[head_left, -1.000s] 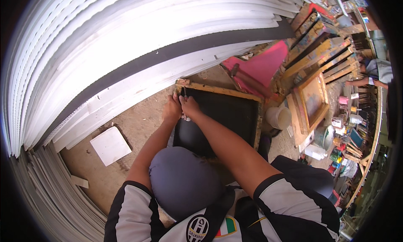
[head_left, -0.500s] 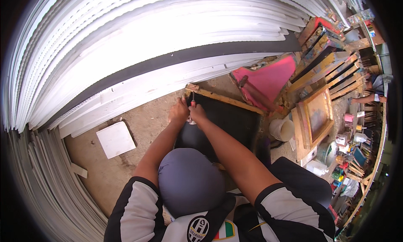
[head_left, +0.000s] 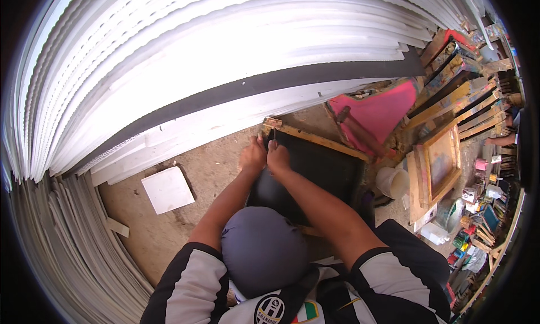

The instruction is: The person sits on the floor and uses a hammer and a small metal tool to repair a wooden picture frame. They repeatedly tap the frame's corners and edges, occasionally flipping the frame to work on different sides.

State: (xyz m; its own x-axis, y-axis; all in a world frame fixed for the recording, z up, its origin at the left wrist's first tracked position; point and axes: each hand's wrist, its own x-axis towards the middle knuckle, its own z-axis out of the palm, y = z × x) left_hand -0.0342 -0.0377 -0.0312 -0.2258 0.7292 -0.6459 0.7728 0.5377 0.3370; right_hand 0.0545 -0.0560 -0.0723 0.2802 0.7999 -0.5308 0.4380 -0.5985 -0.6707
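A wooden frame [head_left: 323,139] with black sheet [head_left: 320,172] stretched over it lies before me. My right hand [head_left: 278,157] is closed around a screwdriver [head_left: 274,135], whose thin shaft points at the frame's far left corner. Its handle is mostly covered by my fingers. My left hand [head_left: 253,156] is closed on the frame's left edge, just beside the right hand. What its fingertips press on is partly hidden.
White sheets [head_left: 225,48] stand stacked along the far side. A hammer [head_left: 360,131] rests on a pink screen [head_left: 388,107] to the right. Nearby are a white bucket [head_left: 392,182] and another wooden frame [head_left: 439,166]. A white square [head_left: 167,190] lies on the floor.
The whole scene has shifted right and slightly down in the view. Both hands stay near the same frame corner. The screwdriver's red handle, visible before, is now mostly covered by my right hand.
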